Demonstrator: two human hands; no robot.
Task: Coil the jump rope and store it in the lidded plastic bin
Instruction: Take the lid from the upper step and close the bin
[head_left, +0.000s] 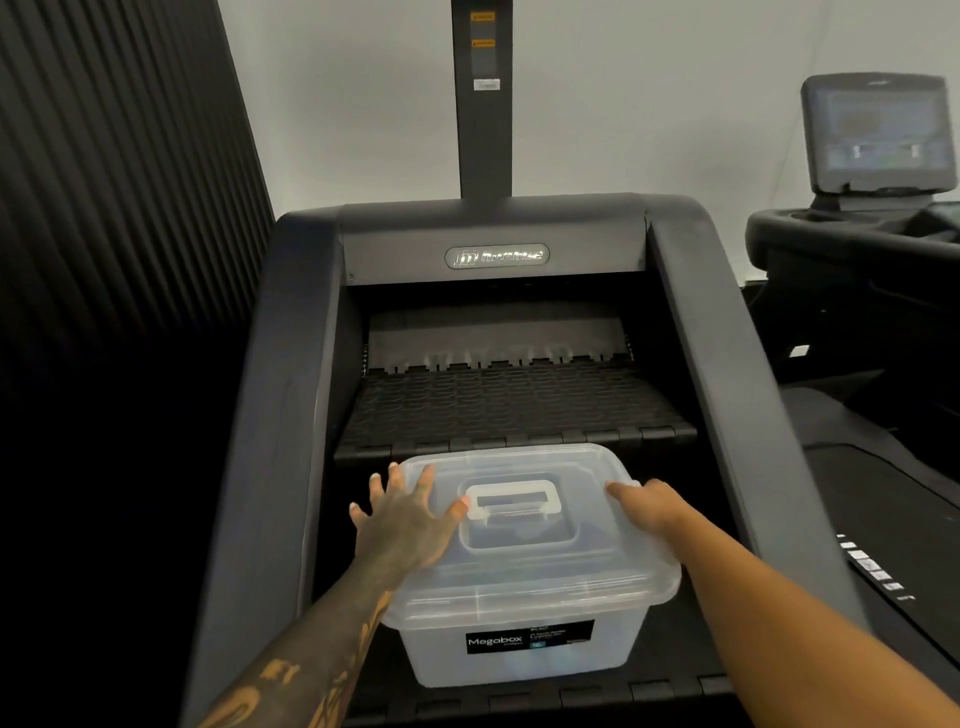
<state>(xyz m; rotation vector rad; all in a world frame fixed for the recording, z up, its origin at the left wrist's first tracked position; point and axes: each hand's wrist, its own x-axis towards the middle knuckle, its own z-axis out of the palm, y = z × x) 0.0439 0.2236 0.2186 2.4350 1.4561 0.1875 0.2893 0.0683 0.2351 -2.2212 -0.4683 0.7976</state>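
A clear plastic bin (524, 644) sits on the near black step (670, 688) of a big dark stair machine (493, 254). Its lid (535, 566) is on, with a white handle (511, 500) lying flat on top (the black label on the front says Megabox). The left hand (408, 514) lies flat on the left side of the lid with its fingers spread wide. The right hand (649, 501) touches the far right edge of the lid, but I cannot tell if its fingers curl around it. Another bumpy step (509, 405) is farther back. The far wall (623, 104) is pale grey, a dark ribbed wall (119, 171) stands on the left, and a machine with a screen (883, 130) is on the right.
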